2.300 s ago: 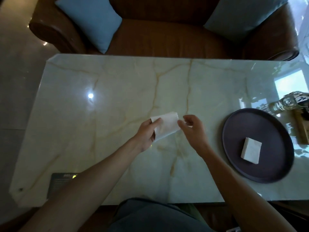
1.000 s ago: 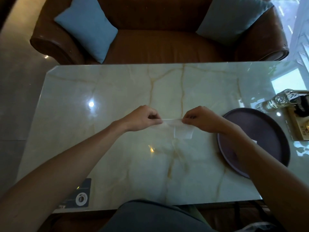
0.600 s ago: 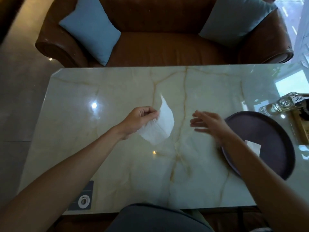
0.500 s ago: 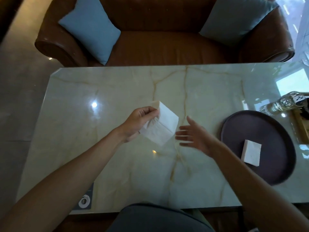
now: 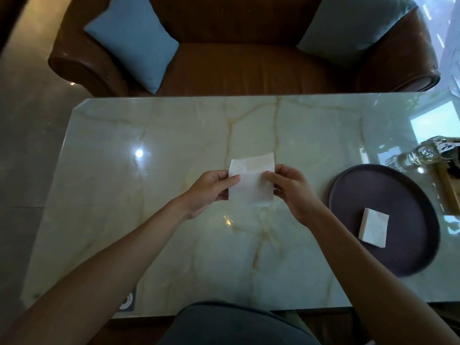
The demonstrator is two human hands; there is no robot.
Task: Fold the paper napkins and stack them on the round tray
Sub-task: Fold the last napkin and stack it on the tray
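Note:
A white paper napkin [image 5: 251,185] is held up flat above the middle of the marble table [image 5: 149,220]. My left hand [image 5: 211,189] pinches its left edge between thumb and fingers. My right hand [image 5: 290,189] pinches its right edge the same way. At the right, a dark round tray [image 5: 388,195] lies on the table, and one folded white napkin [image 5: 373,230] rests on it, apart from both hands.
A clear glass bottle [image 5: 423,154] lies beyond the tray, next to a wooden holder [image 5: 448,185] at the right edge. A brown leather sofa [image 5: 244,68] with two blue cushions [image 5: 134,41] stands behind the table. A small dark card [image 5: 127,298] sits near the front edge.
My right hand came back to the napkin and took its right edge. The napkin, which hung tilted from my left hand alone, is now held flat between both hands.

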